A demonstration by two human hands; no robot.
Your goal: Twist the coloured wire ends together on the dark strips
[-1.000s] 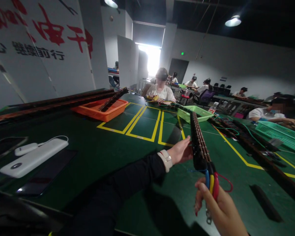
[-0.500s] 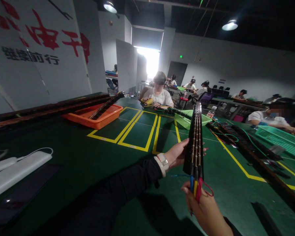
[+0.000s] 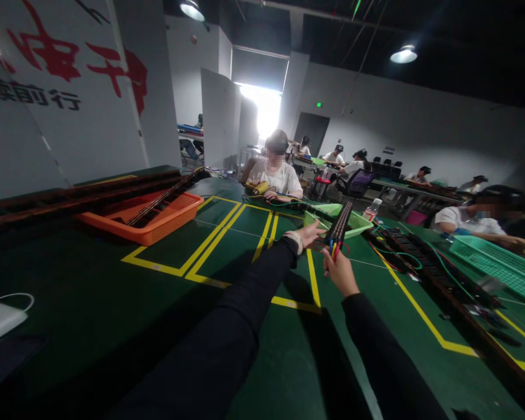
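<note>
A long dark strip (image 3: 342, 221) with rows of metal-looking lines points away from me over the table. Blue, yellow and red sleeved ends (image 3: 334, 249) come out of its near end. My right hand (image 3: 342, 274) is closed around that near end. Just left of the strip, my left hand (image 3: 310, 234) has its fingers stretched out; whether they touch the strip I cannot tell. A light green basket (image 3: 359, 224) stands behind the strip, partly hidden by it.
An orange basket (image 3: 157, 227) with dark strips stands at the left. Yellow tape (image 3: 188, 262) marks the green table. Dark strips and cables (image 3: 413, 248) lie at the right beside a teal basket (image 3: 499, 262). A bottle (image 3: 371, 209) stands behind. A person (image 3: 275, 175) sits opposite.
Both hands have moved forward, away from me, taking the strip towards the light green basket. My left hand has come off the strip's side and its fingers are spread. The view has shifted right.
</note>
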